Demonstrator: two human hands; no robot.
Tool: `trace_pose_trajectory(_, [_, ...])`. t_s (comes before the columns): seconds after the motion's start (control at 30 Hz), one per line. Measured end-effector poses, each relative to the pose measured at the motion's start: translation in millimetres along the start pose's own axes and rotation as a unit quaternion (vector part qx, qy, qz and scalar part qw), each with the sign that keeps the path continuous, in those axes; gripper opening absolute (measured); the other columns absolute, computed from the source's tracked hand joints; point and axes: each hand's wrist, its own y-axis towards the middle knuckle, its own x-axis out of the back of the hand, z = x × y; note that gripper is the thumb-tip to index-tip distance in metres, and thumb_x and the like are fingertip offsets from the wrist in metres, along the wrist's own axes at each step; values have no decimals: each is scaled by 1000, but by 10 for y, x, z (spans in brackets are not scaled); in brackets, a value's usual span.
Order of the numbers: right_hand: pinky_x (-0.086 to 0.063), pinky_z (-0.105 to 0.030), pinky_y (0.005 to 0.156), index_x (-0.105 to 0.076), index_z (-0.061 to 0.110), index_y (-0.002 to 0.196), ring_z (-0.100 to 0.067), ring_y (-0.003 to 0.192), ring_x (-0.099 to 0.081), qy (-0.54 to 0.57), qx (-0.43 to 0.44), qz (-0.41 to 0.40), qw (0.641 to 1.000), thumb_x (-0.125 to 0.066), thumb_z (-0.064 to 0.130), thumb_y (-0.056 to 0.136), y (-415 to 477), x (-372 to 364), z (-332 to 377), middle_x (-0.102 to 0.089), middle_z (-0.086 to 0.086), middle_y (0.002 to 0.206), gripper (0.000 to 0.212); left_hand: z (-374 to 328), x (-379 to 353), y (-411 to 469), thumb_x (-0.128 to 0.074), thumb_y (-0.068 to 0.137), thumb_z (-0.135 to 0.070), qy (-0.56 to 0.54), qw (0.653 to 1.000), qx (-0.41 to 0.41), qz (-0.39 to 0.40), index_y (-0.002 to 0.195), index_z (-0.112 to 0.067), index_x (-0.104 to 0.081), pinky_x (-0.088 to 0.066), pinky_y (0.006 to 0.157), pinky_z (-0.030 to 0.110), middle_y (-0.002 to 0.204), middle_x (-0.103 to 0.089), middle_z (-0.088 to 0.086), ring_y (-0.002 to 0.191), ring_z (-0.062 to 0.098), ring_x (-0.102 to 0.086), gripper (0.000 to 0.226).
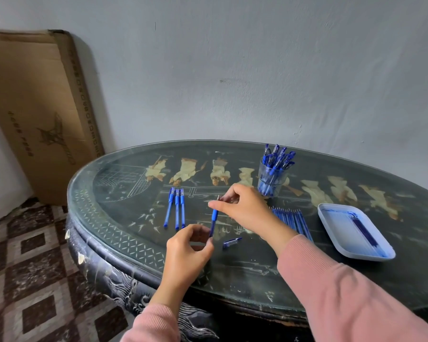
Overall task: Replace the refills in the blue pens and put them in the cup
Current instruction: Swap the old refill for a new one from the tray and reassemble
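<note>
Fingers of both your hands are closed on one slim blue plastic pen (214,217), held tilted just above the dark oval glass-topped table (257,267). Your left hand (187,245) pinches the pen's lower end between thumb and curled fingers. Your right hand (242,206) pinches the upper end, where a thin metal tip pokes out past the fingertips. Whether the tip section is screwed tight or loose, you cannot tell from here.

Just right of your left fingertips, a small blue pen cap (232,242) lies on the glass, apart from the pen. Left of the grip and a little farther from you, three capped blue pens (176,208) lie side by side. Beyond your right hand, up and to the right of the grip, stands a clear plastic cup (269,183), upright and crowded with blue pens.

Behind your right wrist, a row of thin blue refills (294,218) lies side by side, partly hidden by your pink sleeve (344,292). Farther right sits a pale rectangular tray (368,256), smeared with blue ink, with one dark blue refill (363,230) lying in it.

Far to the left of the grip, off the table, a flat brown cardboard box (35,107) leans against the wall.
</note>
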Motion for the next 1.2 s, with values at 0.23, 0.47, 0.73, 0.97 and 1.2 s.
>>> trace_pose_trajectory(0.23, [-55,-33,82,-71,23,97,-8,90,-65,49,14,16,999,-70,29,89,1,4,-47,-70,10,92,11,-7,-2,-1,-77,75,-6,4,1000,-4,-2,85,-20,-70,-59,67,24,81,-71,-9,73,4,-69,18])
trace_pose_trajectory(0.47, [-53,-43,95,-61,36,110,-8,99,-65,71,-8,53,996,-57,30,97,-31,-29,-40,-69,9,102,15,-10,1,-2,-77,75,-8,10,1000,-8,-5,85,-19,-70,-57,66,22,80,-71,-10,74,4,-68,17])
trace_pose_trajectory(0.73, [-56,-38,89,-60,33,110,-10,100,-64,113,-24,43,992,-67,36,91,-54,-31,-68,-66,11,105,21,-14,1,2,-77,75,-8,11,1000,-9,-6,85,-19,-69,-56,65,19,80,-71,-9,74,3,-68,17])
trace_pose_trajectory(0.97, [-56,-29,79,-66,24,99,-8,87,-64,112,-25,-1,993,-73,36,86,-80,-59,-68,-66,11,93,20,-7,2,3,-77,76,-6,15,1000,-8,-6,85,-20,-69,-56,65,19,80,-71,-10,74,3,-68,18])
trace_pose_trajectory(1.2, [-56,-29,82,-68,24,92,-7,84,-62,97,-11,0,995,-68,30,91,-82,-80,-51,-67,12,91,6,-6,2,3,-77,75,-5,16,1000,-8,-5,84,-20,-69,-55,66,17,80,-71,-9,75,2,-68,19])
